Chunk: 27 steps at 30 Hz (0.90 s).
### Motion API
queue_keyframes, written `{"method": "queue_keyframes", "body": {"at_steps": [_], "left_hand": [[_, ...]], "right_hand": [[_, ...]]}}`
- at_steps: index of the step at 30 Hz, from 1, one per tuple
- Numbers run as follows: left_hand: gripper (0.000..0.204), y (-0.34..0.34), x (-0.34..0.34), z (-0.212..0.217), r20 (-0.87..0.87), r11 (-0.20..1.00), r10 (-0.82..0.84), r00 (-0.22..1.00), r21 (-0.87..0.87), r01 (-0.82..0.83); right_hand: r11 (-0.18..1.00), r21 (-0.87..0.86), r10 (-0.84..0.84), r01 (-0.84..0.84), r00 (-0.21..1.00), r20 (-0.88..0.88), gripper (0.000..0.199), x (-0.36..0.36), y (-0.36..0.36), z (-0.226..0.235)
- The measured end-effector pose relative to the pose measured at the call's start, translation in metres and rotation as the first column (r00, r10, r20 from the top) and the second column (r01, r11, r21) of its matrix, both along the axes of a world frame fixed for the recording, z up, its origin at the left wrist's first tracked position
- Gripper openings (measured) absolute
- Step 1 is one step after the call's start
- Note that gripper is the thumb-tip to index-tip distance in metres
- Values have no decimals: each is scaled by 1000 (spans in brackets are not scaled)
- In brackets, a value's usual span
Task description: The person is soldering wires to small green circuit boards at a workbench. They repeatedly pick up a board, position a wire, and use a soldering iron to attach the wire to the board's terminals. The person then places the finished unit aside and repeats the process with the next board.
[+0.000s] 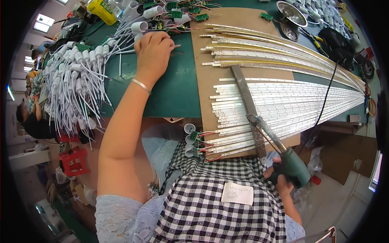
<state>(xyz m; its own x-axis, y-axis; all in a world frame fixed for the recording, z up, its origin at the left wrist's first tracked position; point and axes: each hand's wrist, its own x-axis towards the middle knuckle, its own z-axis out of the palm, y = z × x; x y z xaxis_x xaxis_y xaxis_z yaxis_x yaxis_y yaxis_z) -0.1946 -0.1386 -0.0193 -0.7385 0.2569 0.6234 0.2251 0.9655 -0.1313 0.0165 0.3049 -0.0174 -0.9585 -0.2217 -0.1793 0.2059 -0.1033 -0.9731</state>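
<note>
My left hand (153, 52) reaches to the far side of the green table, fingers curled down beside a white plastic cap (139, 28). A pale thin tip sticks out at its right; what the fingers hold is hidden. My right hand (280, 180) grips the dark green handle of a soldering gun (295, 168). Its metal tip rests near a flat metal bar (245, 91) lying across fanned-out white LED strips (279, 97). At the near left ends of the strips, several small green circuit boards (194, 136) with white caps hang on red wires.
A brown board (206, 77) lies under the strips on the green table (174, 97). White caps with wires (77, 81) hang in a heap at the left. A yellow bottle (101, 12), metal bowl (291, 13) and pliers (320, 46) stand at the back. A black cord (329, 91) crosses the strips.
</note>
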Motion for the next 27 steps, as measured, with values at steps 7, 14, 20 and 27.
{"method": "queue_keyframes", "body": {"at_steps": [7, 14, 20, 27], "left_hand": [[19, 28, 63, 5, 218, 961, -261, 941, 152, 231], [24, 25, 50, 18, 329, 929, -357, 874, 227, 294], [19, 23, 43, 27, 347, 942, -318, 883, 225, 250], [11, -34, -16, 73, -194, -141, -437, 878, 979, 146]], "right_hand": [[999, 37, 34, -33, 999, -8, 64, -9, -9, 3], [1000, 29, -12, 13, 1000, -25, 62, -6, -9, 5], [1000, 20, 14, -13, 998, -53, 58, -5, -9, 3], [1000, -11, -2, 2, 1000, 1, 56, -1, -5, -3]]}}
